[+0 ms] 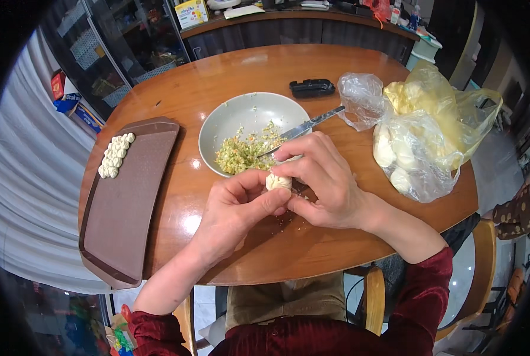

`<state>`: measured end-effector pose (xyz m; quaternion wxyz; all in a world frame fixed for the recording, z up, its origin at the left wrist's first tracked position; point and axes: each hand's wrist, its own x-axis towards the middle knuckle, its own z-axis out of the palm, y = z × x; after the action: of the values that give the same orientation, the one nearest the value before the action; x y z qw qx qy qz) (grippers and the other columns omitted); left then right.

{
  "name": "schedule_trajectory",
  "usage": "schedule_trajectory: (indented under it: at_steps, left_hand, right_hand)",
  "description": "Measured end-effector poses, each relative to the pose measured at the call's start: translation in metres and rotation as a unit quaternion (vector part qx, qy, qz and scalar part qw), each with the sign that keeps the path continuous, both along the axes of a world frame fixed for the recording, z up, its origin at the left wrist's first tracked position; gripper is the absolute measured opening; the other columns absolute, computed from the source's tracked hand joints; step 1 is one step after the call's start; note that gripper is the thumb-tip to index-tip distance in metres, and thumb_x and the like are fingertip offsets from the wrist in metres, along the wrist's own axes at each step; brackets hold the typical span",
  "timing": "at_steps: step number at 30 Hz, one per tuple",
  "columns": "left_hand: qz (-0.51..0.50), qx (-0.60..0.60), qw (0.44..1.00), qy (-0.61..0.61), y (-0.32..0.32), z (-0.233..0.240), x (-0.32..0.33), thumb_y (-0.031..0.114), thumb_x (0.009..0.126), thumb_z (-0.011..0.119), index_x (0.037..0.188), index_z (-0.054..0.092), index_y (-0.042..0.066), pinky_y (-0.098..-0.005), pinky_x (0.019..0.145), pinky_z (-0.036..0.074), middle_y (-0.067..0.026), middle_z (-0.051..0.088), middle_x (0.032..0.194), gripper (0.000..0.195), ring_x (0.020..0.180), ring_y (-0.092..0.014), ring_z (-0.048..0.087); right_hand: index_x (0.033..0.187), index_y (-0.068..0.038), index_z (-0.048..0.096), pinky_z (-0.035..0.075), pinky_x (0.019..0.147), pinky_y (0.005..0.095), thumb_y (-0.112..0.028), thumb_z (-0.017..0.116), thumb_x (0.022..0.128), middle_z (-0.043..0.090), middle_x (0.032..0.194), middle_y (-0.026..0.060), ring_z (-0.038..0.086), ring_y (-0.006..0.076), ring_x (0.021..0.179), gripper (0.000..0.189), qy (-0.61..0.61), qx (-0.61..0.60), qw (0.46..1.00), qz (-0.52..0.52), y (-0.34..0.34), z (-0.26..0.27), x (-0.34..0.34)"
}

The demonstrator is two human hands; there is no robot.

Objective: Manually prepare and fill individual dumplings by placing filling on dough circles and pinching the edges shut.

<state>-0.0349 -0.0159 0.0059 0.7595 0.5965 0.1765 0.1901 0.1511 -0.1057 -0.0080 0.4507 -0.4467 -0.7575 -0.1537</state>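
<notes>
Between the thumb and fingers of my left hand [242,202] is a small pleated dough bun [278,181], its folds facing up. The fingers of my right hand [322,182] curl around its right side; its thumb is close to the bun's underside. Just beyond the hands stands a pale bowl [251,109] with chopped vegetable filling [242,153]. A metal spatula or knife [307,127] rests across the bowl's right rim, its near end in the filling. On the left, a brown tray [122,204] carries several small pleated buns [116,153] at its far left side.
Clear and yellow plastic bags [451,115] with pale dough pieces [402,155] lie on the wooden table [229,71] at the right. A black plastic case [312,88] is behind the bowl. Crumbs lie under my hands. A wooden chair [485,267] stands at the lower right.
</notes>
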Motion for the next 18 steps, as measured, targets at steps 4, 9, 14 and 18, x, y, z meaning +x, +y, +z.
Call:
schedule_trajectory:
  at_steps: [4, 9, 14, 18]
  left_hand:
    - [-0.008, 0.008, 1.0, -0.009, 0.0006, -0.0003, -0.0008, 0.009, 0.092, 0.072, 0.114, 0.067, -0.003, -0.0298, 0.083, 0.056, -0.009, 0.071, 0.102, 0.026, 0.09, -0.015, 0.068]
    - [0.003, 0.008, 1.0, -0.019, -0.0004, 0.0033, -0.0004, 0.01, 0.092, 0.071, 0.113, 0.067, -0.003, -0.0306, 0.084, 0.056, -0.0085, 0.072, 0.101, 0.025, 0.09, -0.015, 0.069]
    - [0.008, -0.002, 1.0, -0.011, 0.0038, 0.002, -0.0007, 0.01, 0.094, 0.07, 0.111, 0.068, -0.001, -0.027, 0.081, 0.055, -0.0058, 0.071, 0.098, 0.02, 0.087, -0.011, 0.067]
    - [0.006, -0.02, 1.0, -0.005, 0.0039, 0.0017, 0.0008, 0.011, 0.094, 0.071, 0.11, 0.069, 0.001, -0.0247, 0.08, 0.054, -0.0048, 0.071, 0.097, 0.018, 0.085, -0.01, 0.066]
  right_hand:
    - [0.105, -0.006, 0.058, 0.044, 0.079, 0.0422, -0.006, 0.081, 0.063, 0.056, 0.107, 0.0113, 0.056, 0.0308, 0.093, 0.048, 0.004, 0.003, 1.0, 0.003, -0.001, 0.003, -0.0007]
    - [0.105, -0.006, 0.058, 0.043, 0.08, 0.0417, -0.006, 0.08, 0.064, 0.056, 0.106, 0.0109, 0.056, 0.0305, 0.093, 0.047, 0.01, 0.006, 1.0, 0.007, -0.0033, 0.0077, 0.0013]
    - [0.105, -0.006, 0.058, 0.043, 0.08, 0.0415, -0.007, 0.079, 0.066, 0.056, 0.104, 0.01, 0.056, 0.0295, 0.093, 0.044, 0.01, 0.015, 1.0, 0.001, -0.0014, 0.0048, 0.0012]
    - [0.102, -0.006, 0.058, 0.042, 0.079, 0.0412, -0.007, 0.079, 0.068, 0.056, 0.103, 0.0095, 0.056, 0.0286, 0.093, 0.04, 0.013, 0.014, 1.0, 0.002, -0.0015, 0.0033, 0.0008]
